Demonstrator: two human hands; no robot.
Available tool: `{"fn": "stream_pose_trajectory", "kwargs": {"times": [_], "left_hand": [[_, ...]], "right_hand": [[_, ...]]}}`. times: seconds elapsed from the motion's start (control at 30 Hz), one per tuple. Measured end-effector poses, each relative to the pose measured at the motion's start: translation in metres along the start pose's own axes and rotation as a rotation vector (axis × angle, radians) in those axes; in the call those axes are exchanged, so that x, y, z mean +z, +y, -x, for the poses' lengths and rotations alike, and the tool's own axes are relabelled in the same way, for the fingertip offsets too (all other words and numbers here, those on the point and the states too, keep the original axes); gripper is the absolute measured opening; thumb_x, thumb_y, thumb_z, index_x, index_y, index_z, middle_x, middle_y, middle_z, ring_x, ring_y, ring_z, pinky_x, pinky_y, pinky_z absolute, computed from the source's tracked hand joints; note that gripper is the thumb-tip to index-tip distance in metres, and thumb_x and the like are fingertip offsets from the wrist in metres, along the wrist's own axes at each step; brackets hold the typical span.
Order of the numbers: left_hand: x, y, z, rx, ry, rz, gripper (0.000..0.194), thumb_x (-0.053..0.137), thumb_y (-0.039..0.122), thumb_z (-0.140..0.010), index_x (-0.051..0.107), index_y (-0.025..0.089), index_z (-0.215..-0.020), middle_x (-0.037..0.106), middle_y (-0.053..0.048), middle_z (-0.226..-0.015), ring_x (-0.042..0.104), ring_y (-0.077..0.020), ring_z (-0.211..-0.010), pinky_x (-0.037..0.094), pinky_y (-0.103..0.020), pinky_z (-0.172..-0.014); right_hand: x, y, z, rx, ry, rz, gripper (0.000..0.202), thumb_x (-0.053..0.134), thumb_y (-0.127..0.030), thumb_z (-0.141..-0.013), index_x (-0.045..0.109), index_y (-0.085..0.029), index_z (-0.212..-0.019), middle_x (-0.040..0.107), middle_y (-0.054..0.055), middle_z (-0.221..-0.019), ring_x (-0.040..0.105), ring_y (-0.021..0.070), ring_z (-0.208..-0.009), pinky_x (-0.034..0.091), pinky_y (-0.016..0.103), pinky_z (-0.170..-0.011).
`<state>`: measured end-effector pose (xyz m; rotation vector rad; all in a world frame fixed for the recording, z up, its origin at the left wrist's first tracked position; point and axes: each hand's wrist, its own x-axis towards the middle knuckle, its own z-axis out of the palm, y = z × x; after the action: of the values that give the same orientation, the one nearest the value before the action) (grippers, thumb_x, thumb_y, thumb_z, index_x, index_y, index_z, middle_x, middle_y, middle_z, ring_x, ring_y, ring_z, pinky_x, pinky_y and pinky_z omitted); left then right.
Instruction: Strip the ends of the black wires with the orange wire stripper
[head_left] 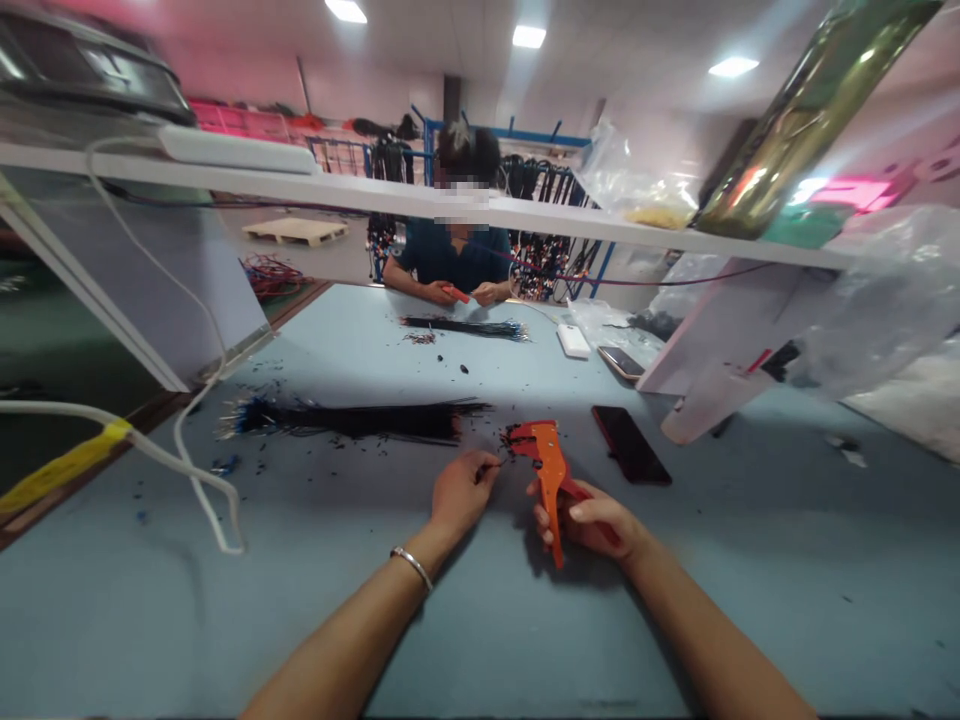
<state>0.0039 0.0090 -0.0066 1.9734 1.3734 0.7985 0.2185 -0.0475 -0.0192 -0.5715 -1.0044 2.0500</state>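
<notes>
Wrapped around the handles of an orange and red wire stripper (553, 465) is my right hand (592, 520); the tool's jaws point up and to the left. My left hand (466, 487) is closed in a pinch just left of the jaws. Between its fingertips is a thin dark wire (501, 463), whose end lies near the jaws but looks apart from them. Beyond my left hand lies a bundle of black wires (360, 419) with blue and bare tips at its left end. Small black scraps are scattered around the bundle and under the jaws.
A dark phone (631, 445) lies right of the stripper, with another phone (621, 362) and a white box (573, 341) farther back. A white shelf (360, 192) spans the table. Across it, a co-worker (450, 255) holds a red tool near a second wire bundle (465, 327). A white cable (202, 470) loops at left.
</notes>
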Motion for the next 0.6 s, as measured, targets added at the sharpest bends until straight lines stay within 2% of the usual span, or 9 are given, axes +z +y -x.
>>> {"fn": "stream_pose_trajectory", "kwargs": {"times": [0.17,0.47,0.6], "left_hand": [[0.0007,-0.0011,-0.0004,0.004,0.018,-0.023,0.02,0.054,0.019,-0.082,0.073,0.022,-0.089,0.073,-0.002,-0.088,0.064,-0.0168,-0.076,0.043,-0.024,-0.066],[0.0047,-0.006,-0.0044,0.045,0.063,0.008,0.022,0.053,0.019,-0.081,0.073,0.022,-0.087,0.073,-0.002,-0.087,0.065,-0.0179,-0.081,0.046,-0.025,-0.071],[0.0068,-0.0071,-0.0055,0.001,0.08,0.006,0.026,0.05,0.022,-0.083,0.072,0.021,-0.095,0.072,-0.002,-0.077,0.064,-0.0184,-0.069,0.045,-0.026,-0.064]], "right_hand": [[0.0003,0.0007,-0.0028,0.0,-0.01,-0.031,0.045,0.065,-0.023,-0.073,0.056,-0.012,-0.116,0.063,0.008,-0.091,0.065,0.0195,-0.079,0.051,0.036,-0.073],[0.0015,-0.0022,-0.0048,-0.016,-0.068,-0.004,0.048,0.065,-0.021,-0.07,0.055,-0.014,-0.117,0.065,0.006,-0.091,0.065,0.0195,-0.079,0.051,0.037,-0.075],[0.0001,-0.004,-0.0066,0.0,-0.088,0.007,0.051,0.067,-0.021,-0.066,0.055,-0.013,-0.116,0.066,0.007,-0.09,0.065,0.0195,-0.077,0.051,0.037,-0.076]]}}
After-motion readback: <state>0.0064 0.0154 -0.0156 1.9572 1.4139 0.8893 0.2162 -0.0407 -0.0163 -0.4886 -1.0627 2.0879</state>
